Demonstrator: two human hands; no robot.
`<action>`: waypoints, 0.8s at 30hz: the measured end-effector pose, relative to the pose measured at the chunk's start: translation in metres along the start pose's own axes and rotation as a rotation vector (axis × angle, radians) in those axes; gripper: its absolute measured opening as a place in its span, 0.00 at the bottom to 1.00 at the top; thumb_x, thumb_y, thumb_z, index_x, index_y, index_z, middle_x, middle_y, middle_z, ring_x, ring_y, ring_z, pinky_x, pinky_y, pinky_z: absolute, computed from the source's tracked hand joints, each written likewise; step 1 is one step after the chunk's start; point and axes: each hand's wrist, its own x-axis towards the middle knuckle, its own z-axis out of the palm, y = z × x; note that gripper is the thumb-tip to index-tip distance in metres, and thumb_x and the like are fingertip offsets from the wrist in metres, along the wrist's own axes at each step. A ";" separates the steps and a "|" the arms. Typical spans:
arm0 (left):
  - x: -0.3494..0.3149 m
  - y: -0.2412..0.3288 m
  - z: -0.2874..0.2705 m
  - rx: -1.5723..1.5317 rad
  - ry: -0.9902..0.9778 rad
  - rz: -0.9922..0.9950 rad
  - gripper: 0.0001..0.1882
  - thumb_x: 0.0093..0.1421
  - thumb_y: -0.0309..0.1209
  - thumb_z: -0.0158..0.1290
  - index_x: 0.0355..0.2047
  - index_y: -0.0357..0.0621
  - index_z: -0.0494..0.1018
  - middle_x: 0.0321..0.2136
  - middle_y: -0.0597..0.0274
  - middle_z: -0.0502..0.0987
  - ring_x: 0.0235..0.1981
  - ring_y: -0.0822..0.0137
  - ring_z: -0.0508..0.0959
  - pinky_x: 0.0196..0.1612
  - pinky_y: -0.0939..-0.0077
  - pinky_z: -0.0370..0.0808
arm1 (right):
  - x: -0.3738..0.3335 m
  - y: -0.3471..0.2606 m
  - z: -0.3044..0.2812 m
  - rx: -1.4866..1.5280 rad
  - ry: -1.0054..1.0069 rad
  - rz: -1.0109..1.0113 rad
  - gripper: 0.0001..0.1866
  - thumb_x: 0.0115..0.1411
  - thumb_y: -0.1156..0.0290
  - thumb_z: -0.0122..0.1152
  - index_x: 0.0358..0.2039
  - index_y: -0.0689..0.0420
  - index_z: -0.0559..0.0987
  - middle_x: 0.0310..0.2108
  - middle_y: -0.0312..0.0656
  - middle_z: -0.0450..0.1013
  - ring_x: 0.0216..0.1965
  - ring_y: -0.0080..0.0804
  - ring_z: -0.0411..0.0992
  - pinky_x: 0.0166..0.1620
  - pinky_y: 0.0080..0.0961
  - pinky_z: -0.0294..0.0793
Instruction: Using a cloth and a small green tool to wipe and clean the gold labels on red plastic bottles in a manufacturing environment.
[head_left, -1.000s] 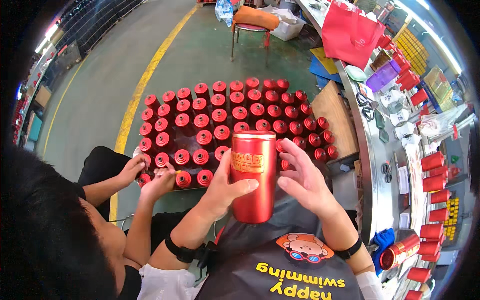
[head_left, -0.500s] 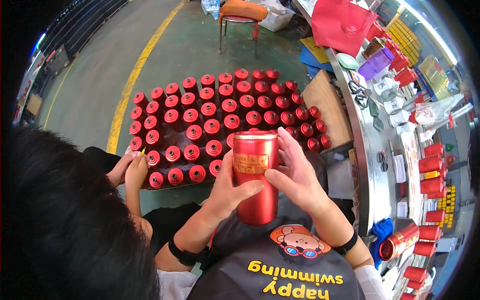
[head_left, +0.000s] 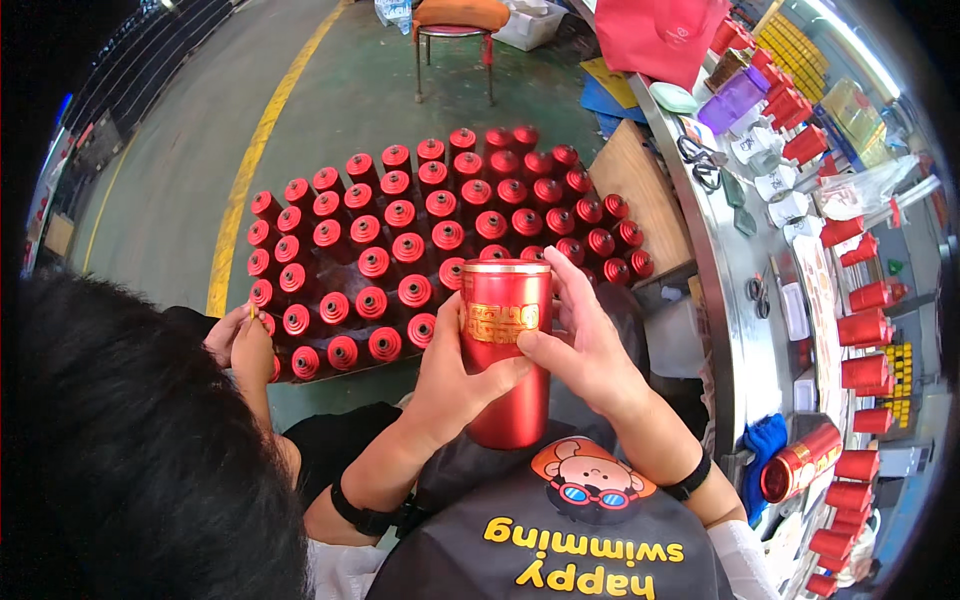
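Observation:
Upright in front of my body, a shiny red metal tumbler [head_left: 505,390] with a gold rim and a gold pattern is held between both hands. My left hand [head_left: 450,365] wraps its left side, the thumb lying across the front. On the other side my right hand [head_left: 580,345] grips the tumbler, its thumb against the gold pattern and its fingers behind. Beyond the hands stand rows of red stepped pieces [head_left: 415,290] with dark centre pegs, packed on a low board.
At left, a co-worker's hands [head_left: 245,335] hold a thin yellow item beside the rows. A metal workbench [head_left: 745,330] on the right carries scissors [head_left: 760,298], a lying red tumbler [head_left: 800,465] and a blue cloth [head_left: 763,450]. A stool [head_left: 455,35] stands at the back.
My view has shifted slightly, so the rows and bench appear further left. Both hands keep their grip on the tumbler, which has turned slightly. The co-worker's hands have shifted a little.

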 end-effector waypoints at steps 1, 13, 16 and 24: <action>0.000 0.000 0.001 0.000 -0.004 -0.003 0.42 0.52 0.32 0.64 0.61 0.35 0.52 0.52 0.55 0.68 0.53 0.67 0.71 0.55 0.69 0.69 | 0.000 0.000 -0.001 0.036 -0.004 -0.004 0.47 0.53 0.70 0.65 0.67 0.59 0.47 0.60 0.54 0.59 0.58 0.42 0.64 0.55 0.39 0.70; -0.005 -0.002 0.013 0.304 0.028 0.111 0.45 0.48 0.33 0.65 0.60 0.34 0.52 0.50 0.51 0.69 0.51 0.65 0.73 0.54 0.69 0.70 | -0.008 0.012 -0.004 0.194 0.141 0.001 0.39 0.53 0.65 0.69 0.60 0.59 0.58 0.51 0.48 0.64 0.51 0.34 0.67 0.52 0.34 0.70; -0.003 0.001 0.015 0.282 -0.011 0.009 0.43 0.48 0.34 0.64 0.60 0.34 0.54 0.49 0.52 0.70 0.51 0.65 0.73 0.54 0.69 0.70 | -0.013 0.017 -0.008 0.138 0.176 -0.001 0.35 0.57 0.61 0.67 0.57 0.60 0.60 0.48 0.46 0.67 0.48 0.32 0.68 0.52 0.31 0.70; 0.003 -0.001 0.027 0.150 -0.140 -0.161 0.39 0.49 0.34 0.64 0.57 0.36 0.57 0.48 0.57 0.71 0.49 0.68 0.73 0.53 0.70 0.70 | -0.028 0.030 -0.032 0.217 0.204 0.015 0.22 0.67 0.58 0.51 0.57 0.56 0.62 0.47 0.39 0.67 0.51 0.25 0.65 0.52 0.28 0.68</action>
